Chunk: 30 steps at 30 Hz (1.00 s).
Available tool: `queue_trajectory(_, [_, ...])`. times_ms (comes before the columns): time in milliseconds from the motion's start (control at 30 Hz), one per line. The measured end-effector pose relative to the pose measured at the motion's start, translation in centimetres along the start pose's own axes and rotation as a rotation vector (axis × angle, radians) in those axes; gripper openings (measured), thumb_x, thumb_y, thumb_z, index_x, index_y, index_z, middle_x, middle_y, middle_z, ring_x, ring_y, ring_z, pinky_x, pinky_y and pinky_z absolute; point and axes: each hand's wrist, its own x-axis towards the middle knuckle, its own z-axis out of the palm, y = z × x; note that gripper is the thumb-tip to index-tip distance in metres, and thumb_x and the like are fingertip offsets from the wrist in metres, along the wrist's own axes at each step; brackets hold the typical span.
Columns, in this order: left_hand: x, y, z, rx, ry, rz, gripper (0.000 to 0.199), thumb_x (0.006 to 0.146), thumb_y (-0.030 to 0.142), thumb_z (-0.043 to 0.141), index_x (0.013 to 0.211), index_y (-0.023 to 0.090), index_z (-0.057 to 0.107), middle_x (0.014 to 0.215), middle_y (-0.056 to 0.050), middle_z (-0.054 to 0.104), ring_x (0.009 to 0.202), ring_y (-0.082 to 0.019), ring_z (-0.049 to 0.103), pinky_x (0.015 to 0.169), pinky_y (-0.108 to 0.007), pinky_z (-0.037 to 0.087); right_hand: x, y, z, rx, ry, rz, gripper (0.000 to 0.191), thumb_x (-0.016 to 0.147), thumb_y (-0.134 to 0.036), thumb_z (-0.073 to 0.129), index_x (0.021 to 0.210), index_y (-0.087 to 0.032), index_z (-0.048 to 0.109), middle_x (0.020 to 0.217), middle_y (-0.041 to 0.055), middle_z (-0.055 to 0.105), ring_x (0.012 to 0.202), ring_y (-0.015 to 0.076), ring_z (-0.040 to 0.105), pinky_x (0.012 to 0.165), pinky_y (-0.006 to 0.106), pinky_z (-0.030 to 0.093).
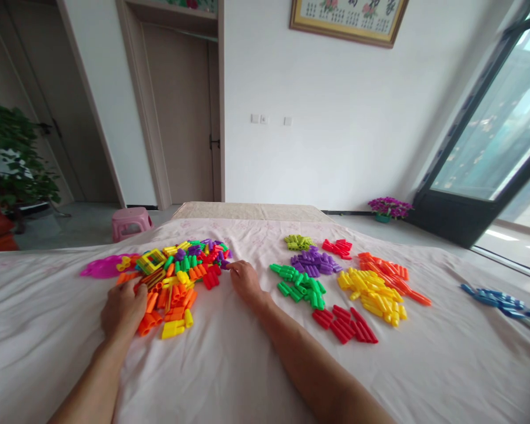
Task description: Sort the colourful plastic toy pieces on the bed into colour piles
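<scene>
A mixed pile of plastic tube-shaped building blocks (176, 285) in several colours lies on the cloth between my hands. My left hand (124, 306) is at the pile's left side, fingers curled among orange blocks (151, 321); what they hold, if anything, is hidden. At the right edge of the pile, my right hand (246, 280) has thumb and finger pinched at a small purple block (225, 265). A yellow square frame piece (152, 261) sits on top of the pile. Behind my left hand lies a flat magenta plastic piece (103, 267).
Right of my right arm are groups sorted by colour: green (302, 287), purple (314, 262), lime (299, 242), yellow (373, 294), red (345, 324) and orange (386, 271). Blue pieces (499, 300) lie far right. A pink stool (131, 222) stands beyond the cloth (203, 383).
</scene>
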Motion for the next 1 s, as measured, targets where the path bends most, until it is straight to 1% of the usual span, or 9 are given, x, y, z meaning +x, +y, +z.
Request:
queue_trajectory(100, [0.1, -0.1, 0.1, 0.002, 0.004, -0.004, 0.058, 0.092, 0.047, 0.032, 0.134, 0.019, 0.060, 0.131, -0.022, 0.059, 0.122, -0.039, 0.055, 0.096, -0.054, 0.050, -0.3, 0.3, -1.0, -0.077, 0.024, 0.115, 0.036, 0.088, -0.009, 0.046, 0.103, -0.022, 0.076, 0.109, 0.0058, 0.073, 0.103, 0.0190, 0.064, 0.095, 0.028, 0.045])
queue_trajectory(167, [0.1, -0.1, 0.1, 0.003, 0.007, -0.006, 0.058, 0.092, 0.048, 0.031, 0.133, 0.020, 0.061, 0.131, -0.022, 0.059, 0.121, -0.039, 0.055, 0.095, -0.053, 0.050, -0.4, 0.2, -1.4, -0.131, 0.062, 0.138, 0.037, 0.087, -0.008, 0.047, 0.108, -0.022, 0.074, 0.112, 0.0062, 0.072, 0.106, 0.0195, 0.062, 0.096, 0.029, 0.045])
queue_trajectory(233, [0.2, -0.1, 0.2, 0.006, 0.005, -0.010, 0.058, 0.092, 0.048, 0.031, 0.133, 0.020, 0.061, 0.131, -0.022, 0.059, 0.121, -0.039, 0.055, 0.096, -0.053, 0.050, -0.5, 0.0, -1.3, -0.185, 0.075, 0.097, 0.041, 0.089, -0.012, 0.051, 0.124, -0.024, 0.067, 0.127, 0.0067, 0.066, 0.117, 0.0212, 0.057, 0.100, 0.033, 0.042])
queue_trajectory(333, [0.2, -0.1, 0.2, 0.008, -0.005, -0.015, 0.059, 0.092, 0.048, 0.031, 0.134, 0.020, 0.060, 0.132, -0.021, 0.058, 0.122, -0.038, 0.055, 0.097, -0.053, 0.050, -0.6, -0.5, -0.8, -0.249, -0.042, 0.000, 0.047, 0.093, -0.024, 0.055, 0.140, -0.031, 0.054, 0.143, 0.0054, 0.055, 0.128, 0.0240, 0.049, 0.104, 0.038, 0.039])
queue_trajectory(433, [0.2, -0.2, 0.2, 0.012, -0.016, -0.021, 0.059, 0.092, 0.048, 0.031, 0.135, 0.019, 0.059, 0.133, -0.022, 0.057, 0.122, -0.039, 0.055, 0.097, -0.054, 0.050, -0.6, -0.8, -0.3, -0.286, -0.155, -0.046, 0.035, 0.097, -0.024, 0.052, 0.129, -0.032, 0.063, 0.127, 0.0042, 0.066, 0.119, 0.0225, 0.054, 0.099, 0.036, 0.040])
queue_trajectory(567, [0.3, -0.3, 0.2, 0.014, -0.020, -0.019, 0.061, 0.092, 0.050, 0.029, 0.135, 0.019, 0.060, 0.133, -0.021, 0.058, 0.123, -0.039, 0.054, 0.098, -0.053, 0.049, -0.7, -0.6, -0.6, -0.352, -0.149, -0.073, 0.030, 0.098, -0.021, 0.049, 0.118, -0.029, 0.070, 0.112, 0.0061, 0.070, 0.106, 0.0220, 0.059, 0.090, 0.034, 0.041])
queue_trajectory(733, [0.4, -0.4, 0.2, 0.000, -0.029, -0.030, 0.062, 0.092, 0.051, 0.028, 0.135, 0.018, 0.060, 0.134, -0.022, 0.057, 0.121, -0.040, 0.055, 0.097, -0.055, 0.050, -0.3, 1.4, -4.2, -0.406, -0.019, 0.036, 0.035, 0.098, -0.017, 0.046, 0.125, -0.026, 0.067, 0.116, 0.0083, 0.069, 0.106, 0.0236, 0.057, 0.090, 0.034, 0.040])
queue_trajectory(900, [0.3, -0.3, 0.2, -0.011, -0.010, -0.022, 0.060, 0.093, 0.050, 0.030, 0.135, 0.019, 0.060, 0.132, -0.022, 0.058, 0.123, -0.039, 0.054, 0.097, -0.054, 0.050, -0.2, 4.9, -9.5, -0.467, 0.192, 0.266, 0.043, 0.095, -0.012, 0.042, 0.128, -0.024, 0.066, 0.120, 0.0103, 0.068, 0.109, 0.0256, 0.056, 0.093, 0.036, 0.038])
queue_trajectory(1000, [0.1, -0.2, 0.2, -0.026, 0.000, -0.018, 0.058, 0.092, 0.049, 0.032, 0.134, 0.019, 0.060, 0.131, -0.022, 0.058, 0.121, -0.039, 0.055, 0.096, -0.054, 0.050, -0.6, 6.8, -11.9, -0.502, 0.331, 0.388, 0.045, 0.094, -0.011, 0.042, 0.129, -0.022, 0.066, 0.125, 0.0121, 0.066, 0.113, 0.0278, 0.054, 0.095, 0.038, 0.036])
